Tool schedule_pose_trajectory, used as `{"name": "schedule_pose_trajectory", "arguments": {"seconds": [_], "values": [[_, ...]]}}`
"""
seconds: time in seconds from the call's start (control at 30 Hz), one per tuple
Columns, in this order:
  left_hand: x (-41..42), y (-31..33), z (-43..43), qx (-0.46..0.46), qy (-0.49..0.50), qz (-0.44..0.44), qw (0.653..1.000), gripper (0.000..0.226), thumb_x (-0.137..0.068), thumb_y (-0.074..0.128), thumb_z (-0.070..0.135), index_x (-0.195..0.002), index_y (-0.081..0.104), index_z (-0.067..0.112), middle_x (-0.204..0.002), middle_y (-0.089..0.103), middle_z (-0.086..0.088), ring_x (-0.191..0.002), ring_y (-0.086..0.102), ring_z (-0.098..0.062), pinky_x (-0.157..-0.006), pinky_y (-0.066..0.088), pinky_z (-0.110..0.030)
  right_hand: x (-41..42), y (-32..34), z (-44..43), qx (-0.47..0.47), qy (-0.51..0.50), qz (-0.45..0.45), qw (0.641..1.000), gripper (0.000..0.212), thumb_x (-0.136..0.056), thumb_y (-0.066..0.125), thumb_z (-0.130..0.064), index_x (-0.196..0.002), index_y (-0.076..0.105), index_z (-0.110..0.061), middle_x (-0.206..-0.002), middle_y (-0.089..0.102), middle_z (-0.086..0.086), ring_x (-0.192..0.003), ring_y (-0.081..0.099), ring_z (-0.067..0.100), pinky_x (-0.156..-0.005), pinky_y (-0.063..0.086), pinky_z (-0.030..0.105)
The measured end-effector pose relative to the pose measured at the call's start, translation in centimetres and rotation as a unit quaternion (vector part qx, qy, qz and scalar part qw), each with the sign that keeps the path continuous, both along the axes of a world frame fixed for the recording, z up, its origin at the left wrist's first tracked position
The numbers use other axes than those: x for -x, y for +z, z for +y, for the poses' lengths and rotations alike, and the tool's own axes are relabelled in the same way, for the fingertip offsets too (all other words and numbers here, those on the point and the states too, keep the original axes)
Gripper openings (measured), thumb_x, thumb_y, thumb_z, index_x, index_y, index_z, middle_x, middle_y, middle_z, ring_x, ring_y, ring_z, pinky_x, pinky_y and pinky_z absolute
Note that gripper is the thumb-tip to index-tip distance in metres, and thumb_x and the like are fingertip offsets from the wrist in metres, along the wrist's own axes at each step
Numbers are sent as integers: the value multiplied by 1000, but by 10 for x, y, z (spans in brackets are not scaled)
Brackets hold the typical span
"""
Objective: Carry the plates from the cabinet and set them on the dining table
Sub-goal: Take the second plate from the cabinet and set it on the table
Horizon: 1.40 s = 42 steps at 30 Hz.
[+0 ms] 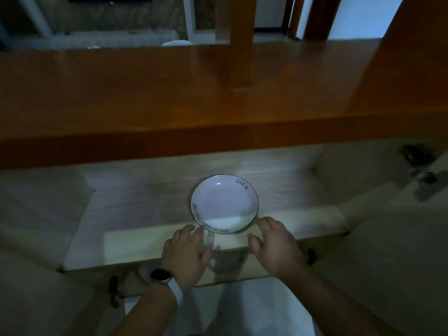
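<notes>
A white plate (224,202) with a thin dark rim and the word "Life" on it lies on the pale shelf (135,202) inside the open cabinet, near the front edge. My left hand (188,253), with a watch on its wrist, hovers just below the plate's left front rim, fingers apart. At the plate's right front, my right hand (275,243) is also spread, holding nothing. Whether either hand's fingertips touch the rim I cannot tell.
A thick orange-brown wooden counter (169,93) overhangs the cabinet opening. Open cabinet doors stand at both sides, with a metal hinge (421,175) on the right one. A wooden post (238,42) rises from the counter. A white tiled floor (254,309) lies below.
</notes>
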<state>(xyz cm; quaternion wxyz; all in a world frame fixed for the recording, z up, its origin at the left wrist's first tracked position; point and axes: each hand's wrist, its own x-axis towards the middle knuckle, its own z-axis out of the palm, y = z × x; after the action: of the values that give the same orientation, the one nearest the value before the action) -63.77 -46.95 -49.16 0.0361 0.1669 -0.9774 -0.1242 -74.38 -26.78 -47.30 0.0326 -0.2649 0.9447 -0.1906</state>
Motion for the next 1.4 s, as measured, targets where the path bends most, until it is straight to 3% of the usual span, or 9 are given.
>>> {"name": "schedule_pose_trajectory", "arguments": {"seconds": [0.27,0.37,0.53,0.7,0.87,1.03,1.2,1.33,1.4], "values": [[34,-51,-12,-187,179,201,945,33,-85,60,49,-104,50,24,-93,62,4,-85,59,-21,-64,47,-33,32,-73,-29,224,-114,8,968,21,-88,60,-28,-100,61,-11,-95,63,6,-93,59,26,-80,48,36],[46,-47,-21,-229,193,222,928,34,-86,59,48,-106,48,22,-82,65,4,-75,61,-21,-64,48,-33,42,-70,-34,262,-164,-28,951,34,-89,58,-32,-113,60,-7,-105,65,8,-101,60,28,-84,46,35],[68,-35,-42,-339,207,190,898,52,-91,60,37,-132,45,9,-81,62,3,-73,58,-16,-66,41,-30,59,-49,-42,243,-174,-134,945,35,-91,53,-31,-115,51,-7,-87,58,2,-91,57,28,-76,45,35],[89,-28,-55,-293,152,72,941,23,-89,55,36,-94,59,14,-92,64,-5,-82,59,-24,-70,45,-31,81,-45,-53,249,-177,-182,935,29,-87,54,-31,-92,60,-4,-89,65,10,-85,59,29,-64,38,30],[98,-32,-64,-259,127,47,956,22,-83,52,34,-83,59,13,-84,64,-6,-78,61,-27,-62,43,-31,94,-45,-56,271,-176,-237,916,22,-84,53,-22,-84,61,-1,-68,60,13,-48,53,26,-45,36,25],[95,-37,-61,-278,118,79,950,16,-77,51,25,-86,60,17,-84,66,-4,-78,63,-25,-68,50,-35,91,-50,-55,315,-140,-247,906,18,-78,52,-12,-92,64,-12,-88,68,11,-74,65,29,-56,55,40],[89,-43,-53,-377,123,219,891,19,-88,53,10,-101,60,21,-97,67,1,-89,64,-22,-74,49,-32,75,-46,-57,426,-115,-315,840,34,-81,50,-5,-108,57,-24,-104,67,5,-89,66,29,-47,52,30],[82,-46,-52,-498,143,283,808,31,-74,57,9,-99,70,21,-97,74,-2,-92,69,-25,-85,55,-47,65,-50,-58,492,-98,-352,790,41,-85,50,2,-119,55,-21,-108,68,6,-89,66,27,-44,50,27],[77,-48,-54,-502,132,279,808,39,-67,56,14,-102,71,20,-99,75,-2,-94,69,-26,-86,55,-50,63,-52,-59,508,-92,-356,779,44,-84,50,4,-117,58,-22,-106,71,5,-88,67,27,-46,52,28]]}}
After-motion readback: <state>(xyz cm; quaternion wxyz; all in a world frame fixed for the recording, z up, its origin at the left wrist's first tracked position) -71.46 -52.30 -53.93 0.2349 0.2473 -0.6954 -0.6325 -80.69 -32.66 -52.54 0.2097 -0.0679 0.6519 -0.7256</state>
